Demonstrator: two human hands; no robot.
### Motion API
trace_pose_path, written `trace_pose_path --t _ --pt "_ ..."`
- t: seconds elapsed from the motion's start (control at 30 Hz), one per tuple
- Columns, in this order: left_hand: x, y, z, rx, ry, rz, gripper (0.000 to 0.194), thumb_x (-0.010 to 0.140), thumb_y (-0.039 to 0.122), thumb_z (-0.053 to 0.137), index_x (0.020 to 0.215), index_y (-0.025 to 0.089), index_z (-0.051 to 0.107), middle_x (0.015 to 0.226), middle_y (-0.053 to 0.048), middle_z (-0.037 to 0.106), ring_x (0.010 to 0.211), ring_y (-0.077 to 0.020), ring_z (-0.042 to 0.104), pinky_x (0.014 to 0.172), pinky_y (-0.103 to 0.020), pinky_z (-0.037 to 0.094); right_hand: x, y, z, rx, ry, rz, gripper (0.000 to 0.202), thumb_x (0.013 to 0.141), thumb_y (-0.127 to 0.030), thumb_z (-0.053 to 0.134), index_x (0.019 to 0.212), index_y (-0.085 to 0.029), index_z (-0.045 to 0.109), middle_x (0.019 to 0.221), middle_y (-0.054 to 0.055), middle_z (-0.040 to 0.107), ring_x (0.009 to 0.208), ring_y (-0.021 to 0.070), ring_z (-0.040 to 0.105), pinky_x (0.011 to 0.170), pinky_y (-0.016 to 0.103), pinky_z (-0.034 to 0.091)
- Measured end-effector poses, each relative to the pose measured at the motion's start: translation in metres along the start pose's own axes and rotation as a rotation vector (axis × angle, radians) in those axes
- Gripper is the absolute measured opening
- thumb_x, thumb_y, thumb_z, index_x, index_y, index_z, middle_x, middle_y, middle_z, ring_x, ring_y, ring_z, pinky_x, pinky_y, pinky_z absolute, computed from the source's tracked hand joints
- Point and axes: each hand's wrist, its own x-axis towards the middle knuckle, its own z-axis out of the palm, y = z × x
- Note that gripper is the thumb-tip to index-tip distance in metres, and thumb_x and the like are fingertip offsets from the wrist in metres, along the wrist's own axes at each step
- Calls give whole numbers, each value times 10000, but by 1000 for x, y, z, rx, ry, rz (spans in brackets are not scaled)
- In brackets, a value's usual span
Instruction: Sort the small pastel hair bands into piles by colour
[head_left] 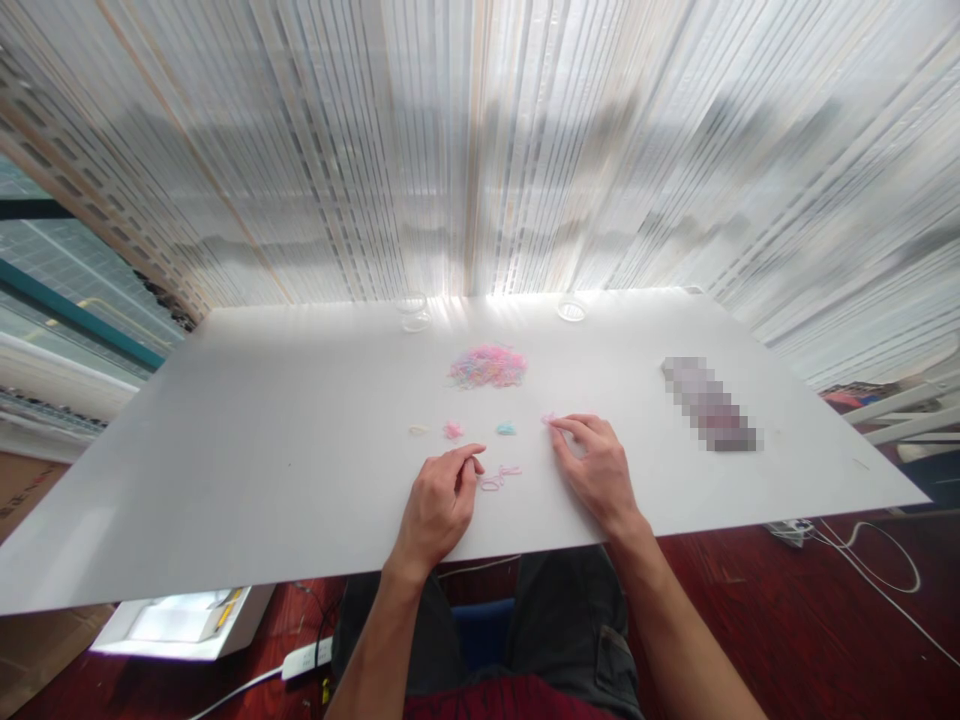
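Note:
A mixed pile of small pastel bands (pixel 490 367) lies on the white table (pixel 225 430). Nearer me is a row of little heaps: a cream one (pixel 418 430), a pink one (pixel 453 430) and a light blue one (pixel 507 428). At the row's right end, my right hand (pixel 594 462) pinches at a pale purple heap (pixel 549 420) with thumb and index finger. My left hand (pixel 444 497) rests on the table with thumb and fingertips together; what lies between them, if anything, is too small to tell. Several loose pink bands (pixel 498 478) lie just right of it.
Two clear round pieces, a container (pixel 415 315) and a lid-like disc (pixel 571 310), stand at the table's back edge. A pixelated object (pixel 711 405) lies at the right. Behind the table hangs a pale striped curtain (pixel 465 150). Below are a white box (pixel 184 625) and cables.

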Motion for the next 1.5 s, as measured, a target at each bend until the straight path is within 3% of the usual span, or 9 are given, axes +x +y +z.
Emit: trace_pose_path --t 0.27,0.47,0.7,1.03,1.5 --pt "0 3 0 64 -48 81 155 948 164 573 1040 230 680 940 -21 729 825 -199 643 832 -377 473 -3 -6 -4 70 29 -66 192 970 -305 579 1000 -225 751 942 74 700 863 224 651 805 384 569" --pt "-2 8 1 230 -62 103 209 815 141 701 1006 225 691 987 -41 686 974 -255 612 895 -432 416 -14 -21 4 190 -208 -228 115 955 -255 631 996 -239 738 913 39 700 873 189 669 804 319 568" --pt "-1 7 1 239 -80 107 65 904 173 667 928 232 680 941 -21 675 942 -222 607 888 -402 399 -18 -23 7 205 -336 -283 116 940 -224 664 1039 -223 724 960 61 675 910 216 627 830 369 551" --pt "0 3 0 190 -138 141 82 998 204 590 990 223 670 977 -30 696 931 -212 610 868 -385 416 -19 -30 13 137 -322 -291 85 925 -200 684 987 -220 738 922 55 663 868 217 621 795 368 543" --pt "0 5 -1 142 -90 138 113 927 145 640 992 229 681 917 -8 707 876 -201 638 840 -374 430 -19 -25 10 214 -318 -234 102 954 -186 636 965 -224 730 897 47 660 866 199 637 789 339 549"
